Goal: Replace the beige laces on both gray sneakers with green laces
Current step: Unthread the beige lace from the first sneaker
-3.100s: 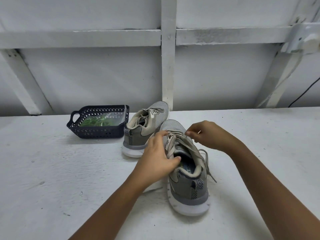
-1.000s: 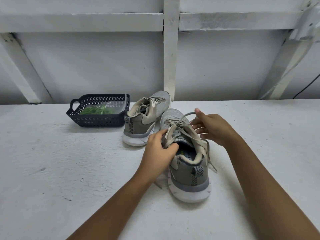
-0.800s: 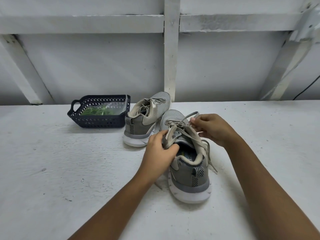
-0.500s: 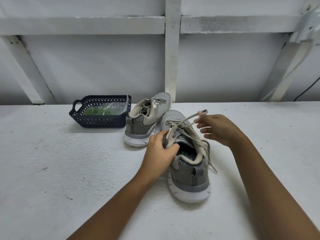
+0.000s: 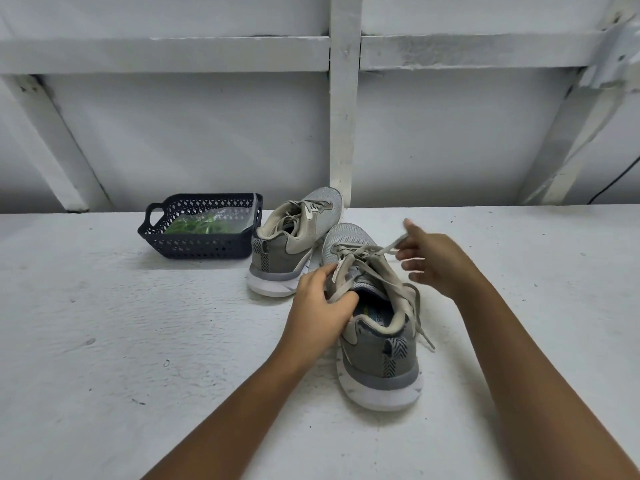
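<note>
The left hand (image 5: pixel 318 306) grips the near shoe (image 5: pixel 377 344) at its opening. The right hand (image 5: pixel 436 265) pinches its beige lace (image 5: pixel 384 250), lifted off the shoe. Green laces (image 5: pixel 197 227) lie in the basket (image 5: pixel 194 249) beside the far shoe (image 5: pixel 294 244).

Bare left hand (image 5: pixel 317 308) and bare right hand (image 5: pixel 438 263); both forearms (image 5: pixel 239 414) uncovered as far as the view reaches.

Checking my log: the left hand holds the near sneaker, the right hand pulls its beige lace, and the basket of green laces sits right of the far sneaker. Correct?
One slip: in the head view the basket sits left of the far sneaker, not right. The left hand holds the near sneaker and the right hand pulls its beige lace.
</note>
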Demonstrator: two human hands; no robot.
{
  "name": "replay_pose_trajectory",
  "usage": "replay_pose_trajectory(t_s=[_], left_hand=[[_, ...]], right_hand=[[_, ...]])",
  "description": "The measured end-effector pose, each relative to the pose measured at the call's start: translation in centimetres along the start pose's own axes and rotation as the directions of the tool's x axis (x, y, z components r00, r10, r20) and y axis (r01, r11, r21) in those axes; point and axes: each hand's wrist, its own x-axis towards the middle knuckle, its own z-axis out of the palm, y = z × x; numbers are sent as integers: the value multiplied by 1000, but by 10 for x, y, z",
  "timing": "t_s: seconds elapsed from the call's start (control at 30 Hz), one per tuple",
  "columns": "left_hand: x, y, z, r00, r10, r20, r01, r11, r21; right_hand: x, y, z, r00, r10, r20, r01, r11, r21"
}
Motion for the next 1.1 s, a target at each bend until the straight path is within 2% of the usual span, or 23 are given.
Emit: replay_pose_trajectory(t_s=[0.07,0.13,0.2,0.3,0.37,0.43,0.5,0.57,0.63,0.7,0.8,0.87,1.0,1.03,1.1], left_hand=[[0,0,0,1000,0,4,0,1000,4],[0,-1,0,1000,6,6,-6,1000,3],[0,-1,-1,1000,11,11,-11,1000,0],[1,-2,-1,1000,14,1,-14,1000,6],[1,-2,-1,1000,17,-5,-17,1000,11],[2,-2,-1,1000,21,-6,-21,1000,12],[2,-3,-1,1000,23,-8,-23,1000,11],[2,-3,-2,1000,26,-13,-26,1000,12],[2,-2,-2,999,29,-14,-29,999,15],[2,-2,-2,999,32,-11,-32,999,15],[3,-3,-1,999,38,-17,-38,999,16],[3,-4,-1,999,39,-23,-38,999,18],[4,-5,-1,999,50,-16,-50,998,30],[5,-5,-2,998,55,-7,-54,998,42],[8,-5,-4,997,71,18,-73,991,111]], right_hand=[[-3,4,6,985,-55,166,83,983,-166],[-3,6,9,976,-130,177,160,973,-164],[-2,4,6,983,-180,40,182,981,-64],[2,3,-2,957,-142,-255,185,971,152],[3,4,-4,941,-100,-324,180,957,227],[2,4,-1,967,-70,-245,126,967,220],[-1,4,4,998,-39,-44,42,996,73],[-3,5,8,990,-15,140,28,996,-89],[-3,5,8,980,-31,199,55,992,-115],[-4,3,6,979,-62,193,83,991,-103],[-3,1,5,991,-121,53,125,990,-71],[-3,0,2,984,-142,-106,147,988,44],[-3,-2,-13,916,-59,-396,171,952,254],[-4,-2,-16,912,-31,-409,146,957,253],[-6,-5,-14,942,24,-335,41,982,186]])
